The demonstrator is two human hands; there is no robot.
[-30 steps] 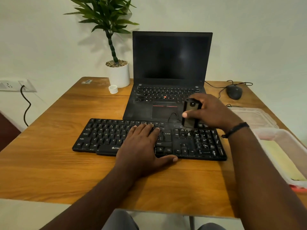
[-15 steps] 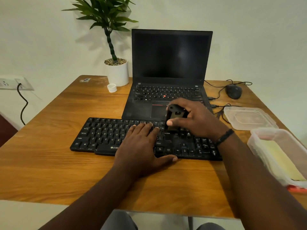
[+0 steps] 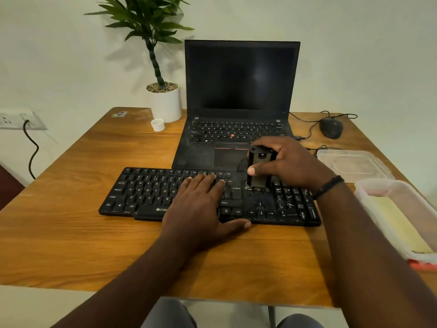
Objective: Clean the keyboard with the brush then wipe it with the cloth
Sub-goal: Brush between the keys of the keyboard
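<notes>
Now right hand [image 3: 293, 164] grips brush [image 3: 259, 170] on keyboard [image 3: 142, 192]; left hand [image 3: 201, 209] flat

The right hand [image 3: 293, 165], gripping the small black rectangular brush [image 3: 259, 170], has swept back rightward along the flat black plastic keyboard [image 3: 146, 192]: half a second ago the brush stood nearer the middle keys, and now it stands upright over the block just right of the Enter key.

My left hand [image 3: 201, 209] lies flat on the keyboard [image 3: 146, 195], fingers straight across the keys. My right hand [image 3: 290, 162] grips the black brush [image 3: 259, 170] upright, its lower end on keys beside Enter, before a dark laptop [image 3: 238, 91].
</notes>
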